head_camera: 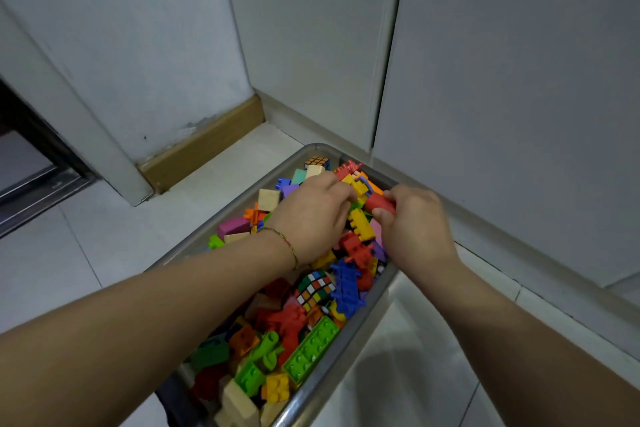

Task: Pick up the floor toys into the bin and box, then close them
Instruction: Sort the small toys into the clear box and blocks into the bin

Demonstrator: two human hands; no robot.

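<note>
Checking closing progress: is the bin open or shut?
Open: no lid on the bin; toys exposed, left hand among them, right hand gripping a red piece.

Dim, cool, even indoor light. A soft shadow lies on the floor (415,360) right of the bin (346,350), with faint sheen beside it. Wall (138,45) lines above the bin bow with wide-angle distortion; detail slightly soft.

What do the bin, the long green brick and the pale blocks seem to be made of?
Bin: probably smooth, greyish translucent plastic, since toys show dimly through its left wall.
Green brick: glossy moulded plastic, with raised studs and sharp highlights.
Pale blocks: likely unpainted wood, with a matte, cream-tan surface. The grain is too faint to be sure.
</note>
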